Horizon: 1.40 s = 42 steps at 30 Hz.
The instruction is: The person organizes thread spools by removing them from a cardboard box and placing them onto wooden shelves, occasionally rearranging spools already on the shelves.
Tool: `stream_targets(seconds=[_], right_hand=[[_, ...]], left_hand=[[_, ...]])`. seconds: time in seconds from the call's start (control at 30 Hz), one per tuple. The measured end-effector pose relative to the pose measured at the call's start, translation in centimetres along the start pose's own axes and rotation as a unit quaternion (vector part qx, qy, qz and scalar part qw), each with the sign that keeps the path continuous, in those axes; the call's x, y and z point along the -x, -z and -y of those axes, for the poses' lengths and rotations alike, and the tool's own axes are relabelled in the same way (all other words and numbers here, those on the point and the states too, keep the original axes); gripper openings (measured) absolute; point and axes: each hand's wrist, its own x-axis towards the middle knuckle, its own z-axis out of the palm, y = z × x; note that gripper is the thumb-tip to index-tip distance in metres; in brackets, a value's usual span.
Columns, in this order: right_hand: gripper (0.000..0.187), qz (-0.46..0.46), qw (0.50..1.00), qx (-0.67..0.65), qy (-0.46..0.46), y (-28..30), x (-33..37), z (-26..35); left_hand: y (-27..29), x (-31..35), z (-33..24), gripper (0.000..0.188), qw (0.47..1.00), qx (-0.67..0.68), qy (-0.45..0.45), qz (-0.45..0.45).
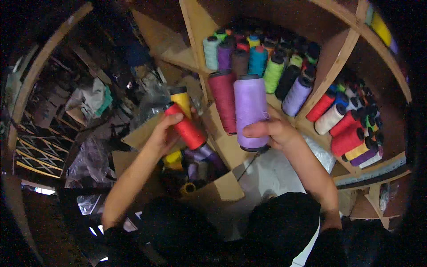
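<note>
A wooden shelf point(342, 54) of thread spools stands behind. The left hand point(166, 132) clasps a glossy red thread spool point(189, 132), a yellow thread spool point(179, 99) just behind; the right hand point(276, 132) wraps a lavender thread cone point(250, 104), a maroon thread cone point(221, 103) beside it — whether gripped too, I cannot tell. Carrying seems in hand, calling for steady grips. Forearms point(132, 180) flank an open cardboard box point(227, 187).

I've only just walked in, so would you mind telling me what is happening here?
A person is handling thread spools. The left hand grips a red spool, with a yellow spool right behind it. The right hand holds a light purple spool upright; a dark red spool is beside it, its support unclear. An open cardboard box below contains more spools, and others stand or lean in wooden shelves.
</note>
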Motion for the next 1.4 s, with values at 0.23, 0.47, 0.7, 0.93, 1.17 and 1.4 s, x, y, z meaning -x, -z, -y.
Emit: stream_targets(seconds=[0.23, 0.47, 0.7, 0.93, 1.17, 1.4], right_hand=[[0.045, 0.033, 0.98, 0.196, -0.013, -3.7, -3.5, 5.9], [0.043, -0.028, 0.994, 0.078, -0.066, -2.4, -1.4, 9.1], [0.052, -0.099, 0.989, 0.042, 0.098, -1.8, 7.6, 14.1], [0.049, -0.355, 0.837, 0.253, 0.331, 0.2, 17.5, 24.4], [0.068, -0.515, 0.423, 0.737, 0.116, 5.0, 21.9, 35.1], [0.065, -0.452, 0.309, 0.835, -0.055, 8.6, 19.9, 36.9]], left_hand=[[-6.0, -3.9, -1.3, 0.04, 0.986, 0.126, -0.107, 0.011], [-8.5, -3.6, -2.5, 0.039, 0.981, 0.143, -0.128, 0.014], [-10.2, -1.3, -4.6, 0.05, 0.972, 0.191, -0.126, 0.06], [-13.3, -1.4, -1.4, 0.054, 0.979, 0.162, -0.05, 0.109], [-11.7, -0.8, 2.7, 0.044, 0.98, 0.136, 0.098, 0.104], [-11.1, -1.4, 3.1, 0.045, 0.98, 0.138, 0.113, 0.094]])
